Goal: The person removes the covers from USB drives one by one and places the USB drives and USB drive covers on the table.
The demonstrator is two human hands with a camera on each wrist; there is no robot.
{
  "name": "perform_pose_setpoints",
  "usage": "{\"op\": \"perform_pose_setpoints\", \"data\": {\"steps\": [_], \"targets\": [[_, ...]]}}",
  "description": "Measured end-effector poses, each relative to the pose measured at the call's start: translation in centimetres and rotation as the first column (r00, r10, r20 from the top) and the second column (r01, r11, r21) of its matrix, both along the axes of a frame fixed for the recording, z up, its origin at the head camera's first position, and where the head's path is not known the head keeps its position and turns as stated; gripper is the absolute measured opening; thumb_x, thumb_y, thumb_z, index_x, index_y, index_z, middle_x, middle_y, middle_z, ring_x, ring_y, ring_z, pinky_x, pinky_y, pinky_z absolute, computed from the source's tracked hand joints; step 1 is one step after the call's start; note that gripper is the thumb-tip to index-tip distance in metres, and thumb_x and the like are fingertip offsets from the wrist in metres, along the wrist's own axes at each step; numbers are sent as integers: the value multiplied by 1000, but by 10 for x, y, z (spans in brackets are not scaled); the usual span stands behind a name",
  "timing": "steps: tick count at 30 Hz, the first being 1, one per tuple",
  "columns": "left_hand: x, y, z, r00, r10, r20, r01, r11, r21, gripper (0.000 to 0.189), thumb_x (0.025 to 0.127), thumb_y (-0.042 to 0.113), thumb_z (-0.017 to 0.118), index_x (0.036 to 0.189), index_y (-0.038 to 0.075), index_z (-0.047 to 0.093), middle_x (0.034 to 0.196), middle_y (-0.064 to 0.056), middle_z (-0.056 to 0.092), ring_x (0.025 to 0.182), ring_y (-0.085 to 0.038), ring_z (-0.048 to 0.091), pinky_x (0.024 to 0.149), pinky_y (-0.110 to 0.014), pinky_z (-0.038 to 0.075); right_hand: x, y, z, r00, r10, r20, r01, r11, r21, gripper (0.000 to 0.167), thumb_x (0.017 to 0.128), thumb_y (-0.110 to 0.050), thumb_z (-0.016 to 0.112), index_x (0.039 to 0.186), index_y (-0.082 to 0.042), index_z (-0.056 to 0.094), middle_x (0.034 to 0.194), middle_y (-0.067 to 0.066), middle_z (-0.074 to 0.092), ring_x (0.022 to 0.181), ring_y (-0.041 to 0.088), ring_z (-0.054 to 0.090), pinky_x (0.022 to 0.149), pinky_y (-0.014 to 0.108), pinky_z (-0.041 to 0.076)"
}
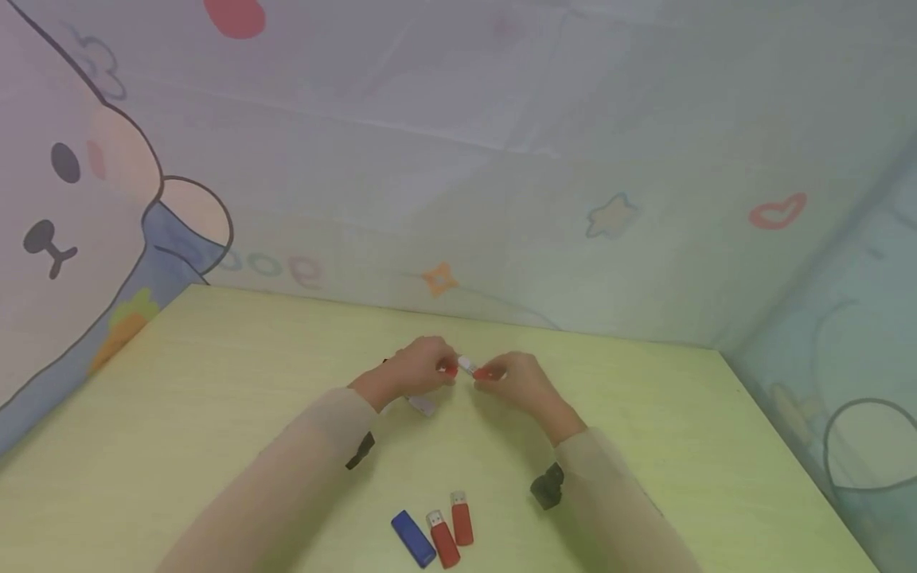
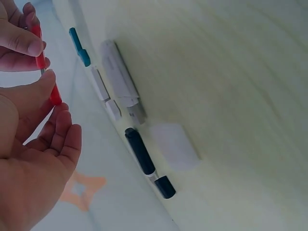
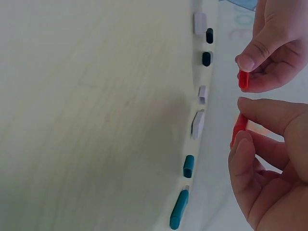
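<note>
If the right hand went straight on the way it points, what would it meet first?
Probably the red piece in the left hand, though depth is hard to judge in the head view.

The held pieces [image 3: 244,80] are red, a loose stick [image 1: 413,539] is blue, the table [image 1: 286,342] yellowish, perhaps faintly grained.

The left hand [image 1: 423,368] partly hides a white plastic piece [image 1: 421,405] — the head view's left edge crops a cartoon bear [image 1: 75,179].
</note>
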State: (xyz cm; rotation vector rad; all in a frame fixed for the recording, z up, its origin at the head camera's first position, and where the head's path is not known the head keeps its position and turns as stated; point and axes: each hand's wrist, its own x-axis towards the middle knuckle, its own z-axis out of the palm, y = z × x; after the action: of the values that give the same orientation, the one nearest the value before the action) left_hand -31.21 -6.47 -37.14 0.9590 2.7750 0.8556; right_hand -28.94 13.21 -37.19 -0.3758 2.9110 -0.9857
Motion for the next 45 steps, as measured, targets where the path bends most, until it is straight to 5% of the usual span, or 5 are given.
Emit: {"op": "perform_pose_setpoints", "data": {"steps": [13,19,28,37,45], "targets": [[-6,7,-19,993,57,101,-49,996,-75,9,84,3,66,75,7,65,79,-2,57,76,-15,52,66,-27,44,-9,-1,-17,999,33,42,-39,989,145,19,83,-22,75,94,-7,76,96,7,69,94,24,58,81,37,48],[-6,10,-22,990,54,127,-42,995,-92,4,80,2,69,78,1,66,78,-2,59,74,-15,53,65,-26,45,-8,-3,-19,995,34,88,-47,988,145,20,81,-20,76,95,-6,76,81,1,66,83,19,54,70,28,46],[-6,13,-24,990,36,136,-22,994,-108,4,81,2,71,80,2,68,80,-2,60,75,-14,53,66,-26,46,-7,-2,-22,994,35,107,-51,988,144,17,84,-22,75,92,-7,76,80,0,66,130,39,43,94,45,44],[-7,13,-22,991,42,127,-26,992,-122,5,81,3,73,78,3,68,78,-1,60,74,-13,53,65,-24,45,-7,-1,-24,990,32,136,-43,996,82,17,82,-19,76,94,-6,76,66,-4,58,90,20,54,61,23,40],[-9,11,-22,991,37,125,-22,993,-119,4,80,3,73,79,3,69,79,-1,60,74,-13,52,66,-24,45,-9,0,-26,985,34,169,-45,997,60,22,82,-18,75,99,-3,74,66,-3,59,57,9,47,54,19,39]]}}
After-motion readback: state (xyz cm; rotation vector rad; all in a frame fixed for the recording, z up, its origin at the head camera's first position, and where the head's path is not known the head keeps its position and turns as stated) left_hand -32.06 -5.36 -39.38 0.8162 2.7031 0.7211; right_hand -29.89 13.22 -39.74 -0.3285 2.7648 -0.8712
